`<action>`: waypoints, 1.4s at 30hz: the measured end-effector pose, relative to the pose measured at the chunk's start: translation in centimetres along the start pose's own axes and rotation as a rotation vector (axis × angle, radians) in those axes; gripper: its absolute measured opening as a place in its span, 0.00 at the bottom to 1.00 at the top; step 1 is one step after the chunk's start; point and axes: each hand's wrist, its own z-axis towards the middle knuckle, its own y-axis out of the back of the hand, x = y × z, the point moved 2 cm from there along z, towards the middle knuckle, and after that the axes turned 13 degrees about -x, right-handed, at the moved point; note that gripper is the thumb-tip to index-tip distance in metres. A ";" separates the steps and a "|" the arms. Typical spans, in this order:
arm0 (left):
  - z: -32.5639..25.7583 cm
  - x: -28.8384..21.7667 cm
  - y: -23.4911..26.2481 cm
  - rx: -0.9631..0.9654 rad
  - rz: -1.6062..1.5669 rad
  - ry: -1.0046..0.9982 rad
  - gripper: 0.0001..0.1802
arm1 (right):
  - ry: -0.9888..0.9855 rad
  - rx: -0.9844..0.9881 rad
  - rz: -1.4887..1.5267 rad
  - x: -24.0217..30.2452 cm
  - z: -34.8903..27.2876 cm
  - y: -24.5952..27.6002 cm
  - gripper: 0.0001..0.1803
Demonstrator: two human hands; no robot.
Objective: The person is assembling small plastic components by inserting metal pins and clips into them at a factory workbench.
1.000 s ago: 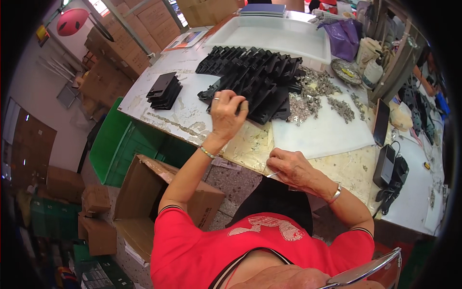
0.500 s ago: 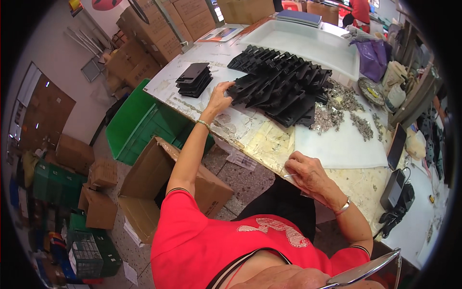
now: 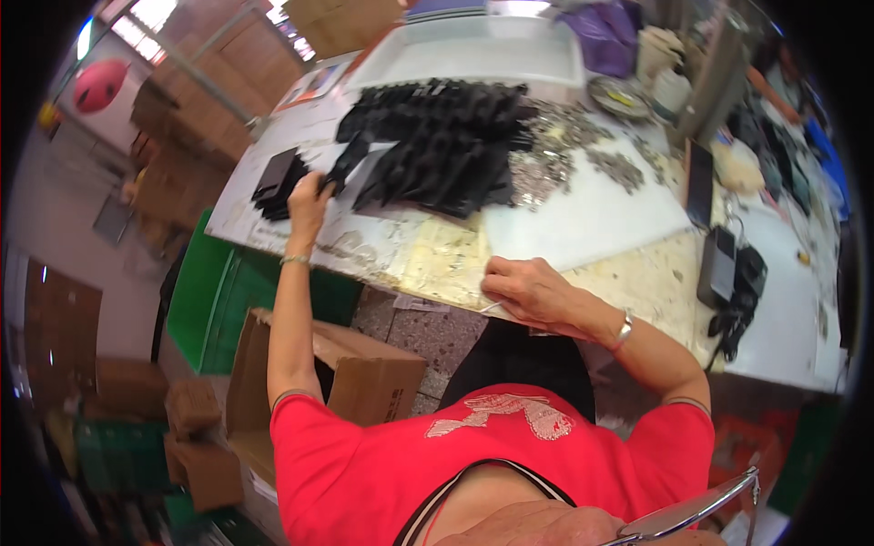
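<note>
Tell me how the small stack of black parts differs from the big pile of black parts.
The small stack is compact; the big pile spreads much wider. The stack's parts lie one atop another, while many in the pile lean in overlapping rows. The stack sits beside the left hand; the pile reaches the silvery bits. Both are black and rest on the same table.

Left grip [image 3: 308,202] is pinched far forward, right grip [image 3: 526,288] curled closer in
</note>
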 end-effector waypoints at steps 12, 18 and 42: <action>-1.3 -8.1 3.5 -0.474 0.045 0.280 0.08 | -0.140 -0.461 0.020 -2.3 0.5 3.2 0.08; -3.8 -22.5 3.8 0.103 -0.965 0.750 0.07 | -0.732 -0.709 -0.238 -12.1 -2.1 9.6 0.06; -5.0 -28.8 -4.0 0.594 -1.028 0.972 0.13 | -0.633 -0.414 -0.143 -13.1 -1.3 10.3 0.06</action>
